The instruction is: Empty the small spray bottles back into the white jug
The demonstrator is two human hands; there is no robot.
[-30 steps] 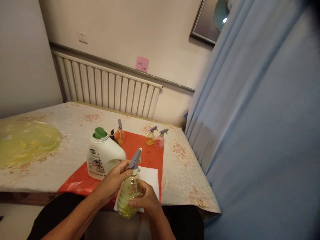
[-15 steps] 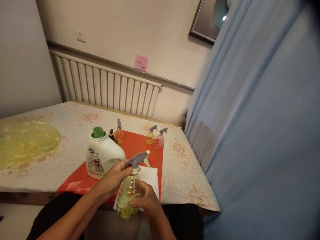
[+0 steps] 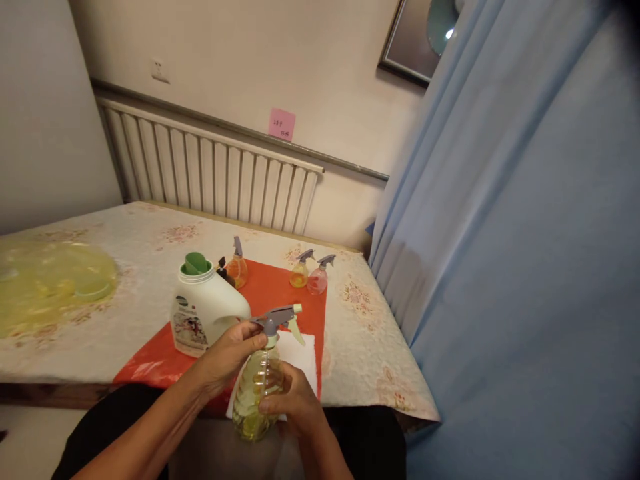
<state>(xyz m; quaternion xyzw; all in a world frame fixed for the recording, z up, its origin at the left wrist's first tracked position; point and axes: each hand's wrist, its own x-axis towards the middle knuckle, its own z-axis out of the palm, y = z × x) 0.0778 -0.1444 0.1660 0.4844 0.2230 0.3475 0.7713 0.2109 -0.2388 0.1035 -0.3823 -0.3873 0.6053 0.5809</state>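
Note:
Before me is a clear spray bottle (image 3: 257, 400) with pale yellow-green liquid in it and a grey trigger head (image 3: 280, 317). My left hand (image 3: 230, 350) is closed around its neck and collar, just below the head. Lower down, my right hand (image 3: 295, 403) grips the ribbed body from the right side. The bottle is nearly upright, above the front edge of a red cloth (image 3: 155, 357) and a white towel (image 3: 303, 357). Behind my left hand stands a large white jug (image 3: 213, 307) with a green cup (image 3: 196, 263) in its mouth.
Farther back on the cloth are an orange spray bottle (image 3: 237, 270), a dark pump bottle (image 3: 223, 271), a yellow spray bottle (image 3: 299, 273) and a pink spray bottle (image 3: 317, 280). A translucent yellow basin (image 3: 55, 287) lies left. A blue curtain (image 3: 490, 267) borders the right side.
The grey trigger head has turned slightly, its nozzle shifting right and a little down. Both hands keep their hold on the bottle, nearly in the same place.

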